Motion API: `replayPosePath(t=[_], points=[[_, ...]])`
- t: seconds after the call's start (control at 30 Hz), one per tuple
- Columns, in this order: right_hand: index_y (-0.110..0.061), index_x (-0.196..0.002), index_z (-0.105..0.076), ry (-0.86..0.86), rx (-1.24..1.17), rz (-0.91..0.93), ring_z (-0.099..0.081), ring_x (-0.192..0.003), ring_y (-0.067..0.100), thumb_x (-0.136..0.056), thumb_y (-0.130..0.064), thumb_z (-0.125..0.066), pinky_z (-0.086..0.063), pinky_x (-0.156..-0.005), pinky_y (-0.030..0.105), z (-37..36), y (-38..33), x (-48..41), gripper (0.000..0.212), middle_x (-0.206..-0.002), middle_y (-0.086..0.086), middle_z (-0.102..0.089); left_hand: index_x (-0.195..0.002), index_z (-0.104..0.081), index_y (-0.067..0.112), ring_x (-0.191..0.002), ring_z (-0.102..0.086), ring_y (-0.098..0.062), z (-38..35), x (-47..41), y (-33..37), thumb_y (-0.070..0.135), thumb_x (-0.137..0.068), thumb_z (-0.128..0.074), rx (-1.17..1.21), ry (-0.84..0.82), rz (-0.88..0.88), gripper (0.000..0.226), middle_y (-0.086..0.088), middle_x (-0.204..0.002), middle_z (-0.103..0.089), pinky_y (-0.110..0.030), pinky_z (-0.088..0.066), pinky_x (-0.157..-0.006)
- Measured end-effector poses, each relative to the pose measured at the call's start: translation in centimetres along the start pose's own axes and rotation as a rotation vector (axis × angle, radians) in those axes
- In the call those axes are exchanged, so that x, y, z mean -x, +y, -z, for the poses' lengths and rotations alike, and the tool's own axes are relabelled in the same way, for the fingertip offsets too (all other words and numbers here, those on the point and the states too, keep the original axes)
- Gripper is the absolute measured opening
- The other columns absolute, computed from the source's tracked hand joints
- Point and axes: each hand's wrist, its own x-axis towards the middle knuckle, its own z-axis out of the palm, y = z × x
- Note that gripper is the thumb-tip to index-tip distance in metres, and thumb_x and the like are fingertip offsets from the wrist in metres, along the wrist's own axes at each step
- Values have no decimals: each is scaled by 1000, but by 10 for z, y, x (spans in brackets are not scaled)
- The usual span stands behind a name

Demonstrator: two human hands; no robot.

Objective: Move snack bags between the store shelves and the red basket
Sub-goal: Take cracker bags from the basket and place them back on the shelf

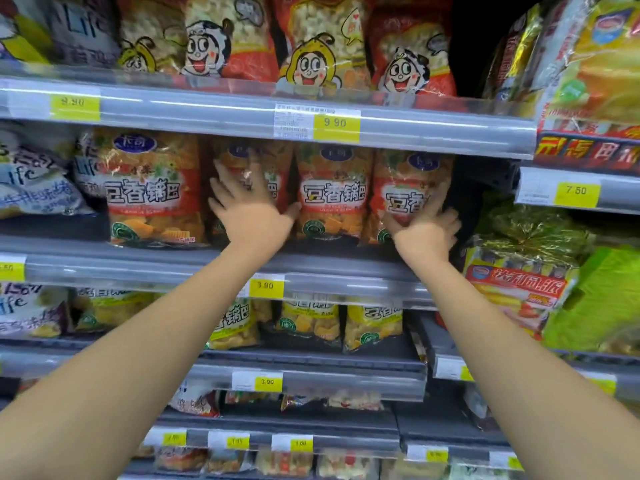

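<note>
Left hand (249, 207), fingers spread, presses the snack bag (264, 156) left of the middle bag (332, 195); right hand (425, 227) touches the end bag (403, 180) to its right, fingers blurred, perhaps curled.

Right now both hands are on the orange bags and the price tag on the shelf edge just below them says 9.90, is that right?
Not quite. The left hand and right hand are on the orange bags, but the tag just below them reads 3.90; the 9.90 tag sits on the edge above. The head view shows it.
</note>
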Motion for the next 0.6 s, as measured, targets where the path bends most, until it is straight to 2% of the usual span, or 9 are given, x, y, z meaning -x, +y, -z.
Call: replayPosePath(t=[0.13,0.27,0.47,0.6], points=[[-9,-147,-22,268,-75,238,-29,-129,38,-85,-46,-63,-29,-102,48,1,13,61,83,-143,22,-31,-152,-15,17,-141,-16,-46,8,57,-10,61,-87,-52,-80,85,-213,87,-30,-154,-12,-56,-21,-112],[-9,-140,-36,302,-73,444,-32,-124,37,-87,-33,-61,-32,-99,50,-29,39,132,64,-138,24,-37,-149,-27,16,-140,-22,-46,-10,124,-42,54,-88,-51,-64,120,-316,75,-27,-153,-22,-58,-26,-110],[-9,-135,-43,23,112,520,-37,-119,39,-81,-28,-65,-39,-93,53,-92,98,233,62,-131,27,-45,-141,-42,9,-128,-37,-48,-55,229,-114,48,-84,-54,-150,-74,-373,69,-30,-139,-40,-59,-32,-103],[-9,-134,-50,-218,259,452,-46,-116,44,-80,-30,-69,-43,-90,55,-133,134,293,61,-130,26,-48,-140,-42,10,-128,-38,-47,-89,284,-168,49,-85,-58,-204,-294,-351,69,-30,-137,-43,-59,-33,-103]])
